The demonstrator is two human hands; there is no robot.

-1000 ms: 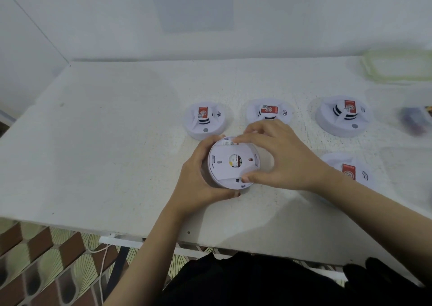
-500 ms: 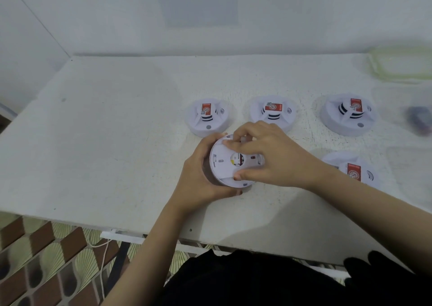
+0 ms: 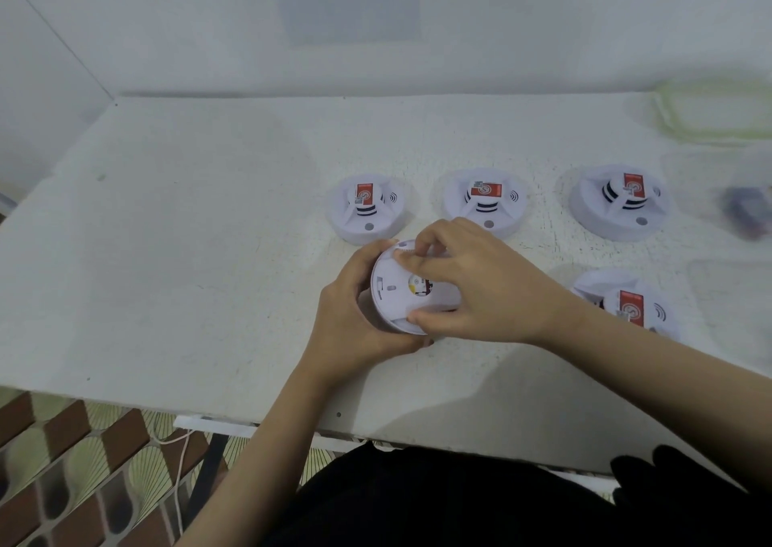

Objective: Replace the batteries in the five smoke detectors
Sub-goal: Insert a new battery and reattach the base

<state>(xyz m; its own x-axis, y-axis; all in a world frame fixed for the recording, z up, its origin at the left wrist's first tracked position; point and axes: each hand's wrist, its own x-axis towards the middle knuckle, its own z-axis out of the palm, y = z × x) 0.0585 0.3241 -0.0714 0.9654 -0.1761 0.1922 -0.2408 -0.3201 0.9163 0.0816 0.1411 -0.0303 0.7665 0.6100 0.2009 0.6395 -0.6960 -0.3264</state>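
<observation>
A white round smoke detector (image 3: 394, 295) is held back side up, just above the white table (image 3: 188, 254). My left hand (image 3: 351, 316) cups it from the left and below. My right hand (image 3: 480, 283) lies over its back, fingertips on the upper edge and thumb on the lower rim. Three detectors stand face up in a row behind: left (image 3: 367, 208), middle (image 3: 484, 199), right (image 3: 620, 201). One more detector (image 3: 626, 302) lies at the right, partly hidden by my right forearm.
A clear container with a green rim (image 3: 718, 107) sits at the far right back. A blurred dark object (image 3: 747, 212) lies by the right edge. Wall runs along the table's back and left. The table's front edge is close to my body.
My right hand's fingers have slid left across the detector's back, covering more of it. The detector has turned slightly in my hands. The camera has tilted a little.
</observation>
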